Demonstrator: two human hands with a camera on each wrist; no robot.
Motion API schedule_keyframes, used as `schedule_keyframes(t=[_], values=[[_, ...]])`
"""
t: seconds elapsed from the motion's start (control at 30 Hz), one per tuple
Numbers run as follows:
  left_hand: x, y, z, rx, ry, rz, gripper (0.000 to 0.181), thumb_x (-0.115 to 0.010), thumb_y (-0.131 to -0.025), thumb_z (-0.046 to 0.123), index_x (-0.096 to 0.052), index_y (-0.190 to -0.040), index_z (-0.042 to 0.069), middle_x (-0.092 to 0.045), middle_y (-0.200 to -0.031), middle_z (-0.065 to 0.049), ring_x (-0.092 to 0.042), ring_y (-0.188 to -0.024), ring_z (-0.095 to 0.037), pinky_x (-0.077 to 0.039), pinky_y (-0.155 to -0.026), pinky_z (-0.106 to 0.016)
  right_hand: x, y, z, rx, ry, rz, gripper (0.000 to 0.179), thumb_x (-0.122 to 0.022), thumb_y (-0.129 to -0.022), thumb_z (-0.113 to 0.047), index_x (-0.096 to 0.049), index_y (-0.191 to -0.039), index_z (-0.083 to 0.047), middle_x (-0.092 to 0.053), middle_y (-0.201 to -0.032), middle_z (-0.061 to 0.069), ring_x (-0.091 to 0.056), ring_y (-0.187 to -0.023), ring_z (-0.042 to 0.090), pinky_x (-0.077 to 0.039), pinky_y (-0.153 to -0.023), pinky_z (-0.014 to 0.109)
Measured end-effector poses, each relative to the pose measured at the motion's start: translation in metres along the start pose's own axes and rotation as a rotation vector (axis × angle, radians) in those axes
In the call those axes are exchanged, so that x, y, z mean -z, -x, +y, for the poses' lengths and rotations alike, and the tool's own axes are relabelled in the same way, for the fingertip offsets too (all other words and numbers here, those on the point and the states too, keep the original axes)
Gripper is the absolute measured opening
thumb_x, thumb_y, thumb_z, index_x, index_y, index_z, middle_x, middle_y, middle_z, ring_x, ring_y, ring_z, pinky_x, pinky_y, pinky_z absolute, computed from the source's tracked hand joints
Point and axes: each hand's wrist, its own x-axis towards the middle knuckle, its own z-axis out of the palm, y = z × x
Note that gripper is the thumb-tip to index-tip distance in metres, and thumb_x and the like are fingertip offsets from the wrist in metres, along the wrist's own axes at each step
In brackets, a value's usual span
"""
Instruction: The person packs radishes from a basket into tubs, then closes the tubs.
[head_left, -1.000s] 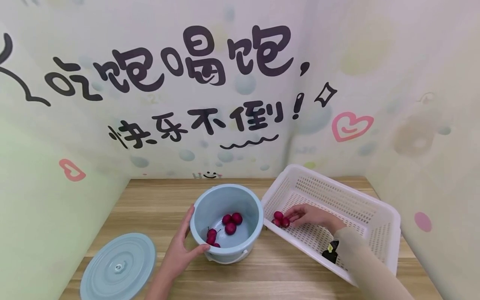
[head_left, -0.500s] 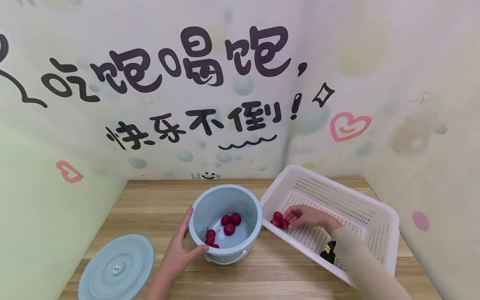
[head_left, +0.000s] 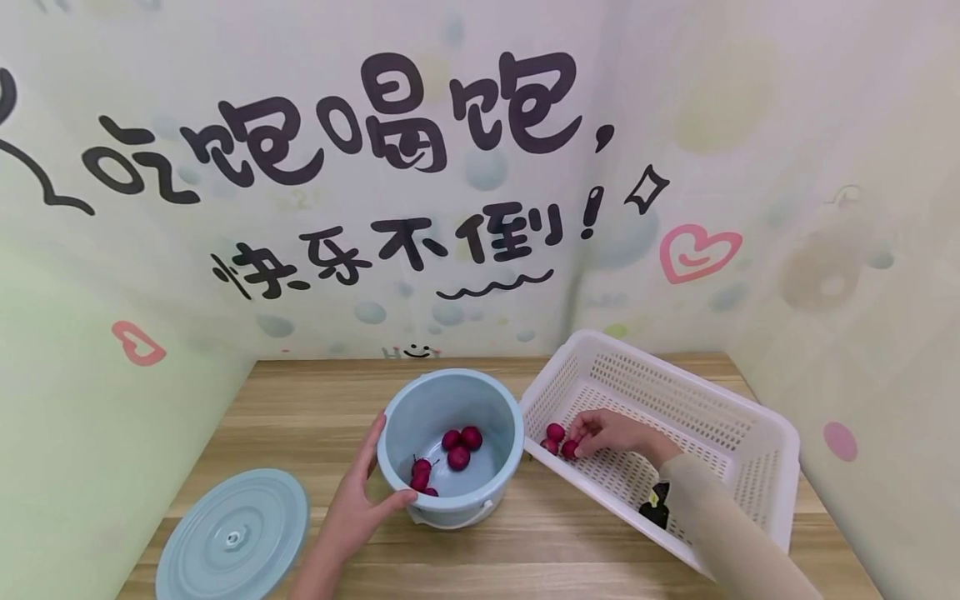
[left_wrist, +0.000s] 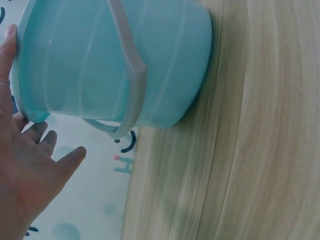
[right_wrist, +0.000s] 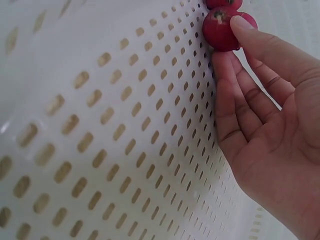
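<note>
In the head view, a light blue bucket [head_left: 465, 492] stands upright with several red radishes [head_left: 459, 457] on its bottom. My left hand [head_left: 358, 504] holds its rim on the left side, thumb at the near edge and fingers along the outer edge; the left wrist view shows the other fingers of the left hand [left_wrist: 30, 160] spread beside the rim. Inside the white basket [head_left: 697, 387], my right hand [head_left: 617, 433] pinches a radish [head_left: 570, 449] with thumb and fingers. Close up, this radish [right_wrist: 218, 31] touches the thumb tip. Two more radishes [head_left: 555, 432] lie against it in the basket corner.
A round blue lid [head_left: 232, 533] lies on the wooden table [head_left: 315, 392] at the left. The bucket's pale handle [left_wrist: 134, 75] hangs down its side. By the right sleeve [head_left: 720, 508] is a black object [head_left: 655, 507] with a yellow mark. Walls [head_left: 420, 325] stand behind and at both sides.
My right hand's fingers have drawn in on the nearest radish, which has shifted slightly apart from the other two. The left hand keeps its place on the bucket rim.
</note>
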Motion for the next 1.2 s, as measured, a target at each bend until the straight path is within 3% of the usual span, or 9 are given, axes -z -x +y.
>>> schedule_keyframes(t=[0.33,0.57,0.73,1.03,1.2], values=[[0.0005,0.0006,-0.0013,-0.001,-0.009,0.002,0.105,-0.083,-0.080,0.017,-0.018,-0.160,0.033,-0.025,-0.166,-0.001,-0.033,-0.150,-0.028,-0.033,-0.117,-0.032,-0.0003,0.0002,0.0015,-0.041,-0.019,-0.003,0.031,-0.070,-0.090,-0.011,-0.064,-0.117,0.003,-0.071,-0.103,0.011,-0.063,-0.087,0.010,-0.052,-0.079,0.021],[0.0000,0.0003,-0.0021,-0.015,0.001,0.001,0.105,-0.083,-0.080,0.017,-0.017,-0.160,0.031,-0.024,-0.167,-0.003,-0.032,-0.150,-0.033,-0.033,-0.117,-0.052,0.0010,0.0028,0.0016,-0.017,0.016,0.022,0.031,-0.069,-0.093,-0.017,-0.068,-0.118,0.002,-0.073,-0.110,0.014,-0.064,-0.090,0.005,-0.051,-0.080,0.019],[0.0000,0.0002,-0.0029,-0.023,0.012,0.000,0.105,-0.084,-0.080,0.016,-0.018,-0.160,0.030,-0.023,-0.167,-0.004,-0.031,-0.150,-0.034,-0.033,-0.117,-0.055,0.0028,0.0032,0.0033,-0.029,-0.010,0.045,0.033,-0.068,-0.094,-0.020,-0.068,-0.120,0.001,-0.072,-0.116,0.015,-0.064,-0.094,0.006,-0.052,-0.083,0.019],[0.0006,-0.0003,-0.0036,-0.011,0.017,-0.006,0.102,-0.083,-0.081,0.021,-0.018,-0.160,0.030,-0.023,-0.167,-0.004,-0.030,-0.150,-0.037,-0.033,-0.117,-0.057,0.0075,-0.0010,0.0009,-0.063,-0.267,0.028,0.036,-0.064,-0.096,-0.011,-0.060,-0.124,0.012,-0.071,-0.116,0.014,-0.069,-0.100,0.012,-0.061,-0.091,0.031],[0.0010,-0.0003,-0.0026,-0.015,0.012,-0.006,0.102,-0.083,-0.081,0.021,-0.019,-0.160,0.026,-0.024,-0.167,-0.005,-0.032,-0.150,-0.036,-0.034,-0.117,-0.057,0.0089,-0.0009,-0.0045,-0.069,-0.295,0.041,0.036,-0.065,-0.095,-0.010,-0.061,-0.124,0.011,-0.071,-0.116,0.014,-0.070,-0.101,0.016,-0.060,-0.093,0.037]])
